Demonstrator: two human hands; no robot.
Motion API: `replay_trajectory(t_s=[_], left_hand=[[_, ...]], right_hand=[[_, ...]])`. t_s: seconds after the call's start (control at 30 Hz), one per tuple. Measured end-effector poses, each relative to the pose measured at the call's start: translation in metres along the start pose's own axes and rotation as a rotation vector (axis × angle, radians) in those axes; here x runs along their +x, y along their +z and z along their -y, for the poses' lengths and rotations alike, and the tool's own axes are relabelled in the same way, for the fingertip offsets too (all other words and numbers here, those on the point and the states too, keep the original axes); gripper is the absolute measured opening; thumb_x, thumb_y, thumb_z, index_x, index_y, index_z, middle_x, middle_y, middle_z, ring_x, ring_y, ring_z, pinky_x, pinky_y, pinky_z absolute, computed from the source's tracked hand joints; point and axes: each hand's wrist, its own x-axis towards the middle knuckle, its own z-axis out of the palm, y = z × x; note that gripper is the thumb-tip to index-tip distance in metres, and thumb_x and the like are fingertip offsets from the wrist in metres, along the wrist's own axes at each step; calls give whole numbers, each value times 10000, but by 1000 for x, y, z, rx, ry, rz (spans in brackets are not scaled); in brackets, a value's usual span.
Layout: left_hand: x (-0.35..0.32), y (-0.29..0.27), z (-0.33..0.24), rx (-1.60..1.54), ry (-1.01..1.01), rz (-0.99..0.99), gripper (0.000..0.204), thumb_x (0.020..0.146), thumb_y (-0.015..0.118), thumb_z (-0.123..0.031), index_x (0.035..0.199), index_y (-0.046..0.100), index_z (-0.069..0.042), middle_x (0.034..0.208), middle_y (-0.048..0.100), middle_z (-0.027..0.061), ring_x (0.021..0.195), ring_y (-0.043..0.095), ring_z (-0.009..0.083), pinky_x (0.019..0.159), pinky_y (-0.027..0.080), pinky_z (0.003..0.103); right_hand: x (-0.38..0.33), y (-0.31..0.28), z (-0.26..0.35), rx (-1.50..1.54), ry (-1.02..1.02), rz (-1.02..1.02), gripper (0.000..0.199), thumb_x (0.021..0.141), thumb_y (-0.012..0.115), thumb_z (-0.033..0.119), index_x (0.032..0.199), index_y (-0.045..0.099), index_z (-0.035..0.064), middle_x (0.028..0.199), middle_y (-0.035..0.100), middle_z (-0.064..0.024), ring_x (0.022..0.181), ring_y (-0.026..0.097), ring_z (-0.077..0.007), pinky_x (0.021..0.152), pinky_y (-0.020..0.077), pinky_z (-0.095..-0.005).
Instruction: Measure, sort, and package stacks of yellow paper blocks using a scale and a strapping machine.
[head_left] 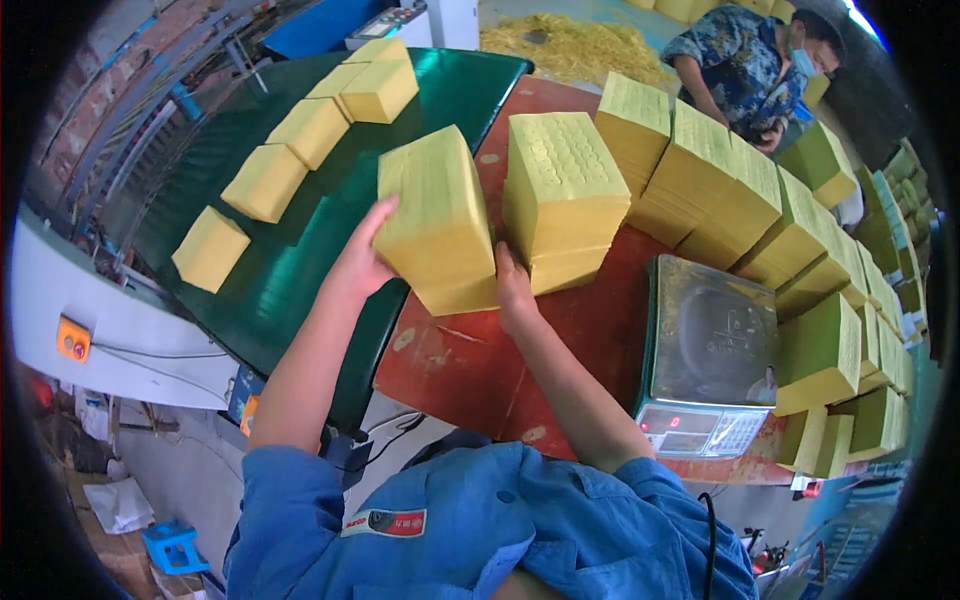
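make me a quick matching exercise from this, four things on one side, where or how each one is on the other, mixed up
1. left hand
2. scale
3. stool
4. green surface

A. on the red table
B. bearing a row of yellow blocks
C. against the left side of a yellow block
D. blue, at lower left

Pairs: 1-C, 2-A, 3-D, 4-B

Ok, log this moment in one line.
left hand, right hand: on opposite sides of yellow paper block | beside block: circle-stamped paper stack | rightward: electronic scale on red tabletop
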Motion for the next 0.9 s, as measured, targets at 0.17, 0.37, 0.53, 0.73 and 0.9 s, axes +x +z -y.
replay_trajectory(t_s=[0.17, 0.37, 0.53, 0.73, 0.9], left_hand=[[33, 14, -8, 99, -149, 152, 567, 892, 560, -468, 1335, 514, -118, 1279, 593, 82, 1165, 569, 233, 941, 462, 479], [21, 17, -18, 208, -165, 163, 580, 895, 554, -454, 1362, 485, -117, 1301, 577, 92, 1181, 560, 234, 949, 463, 455], [40, 37, -11, 252, -166, 230, 590, 901, 542, -446, 1375, 468, -102, 1307, 571, 99, 1172, 560, 240, 946, 467, 438], [92, 56, 7, 287, -250, 371, 540, 902, 583, -405, 1327, 502, -83, 1253, 597, 87, 1143, 570, 212, 948, 463, 381], [120, 76, 17, 320, -241, 445, 514, 930, 531, -420, 1294, 534, -57, 1225, 616, 92, 1103, 599, 220, 966, 462, 384]], right_hand=[[-56, -23, 19, -313, -168, -12, 550, 1007, 466, 350, 1349, 455, -80, 1351, 507, -196, 1261, 462, -235, 1073, 330, -340], [-84, -87, 87, -379, -502, -469, 215, 968, 506, 116, 1040, 652, -25, 923, 637, -53, 867, 556, -123, 808, 449, -271], [-6, -87, 86, 12, -147, -386, 585, 1032, 339, 453, 1314, 527, -24, 1344, 537, -147, 1253, 470, -218, 1072, 327, -341], [-46, -106, 60, -21, -451, -506, 568, 1044, 303, 426, 1381, 452, -7, 1341, 539, -149, 1256, 472, -233, 1085, 327, -354], [-69, -121, 74, -197, -264, -608, 460, 1037, 368, 306, 1357, 474, -8, 1349, 525, -198, 1274, 468, -272, 1090, 331, -350]])
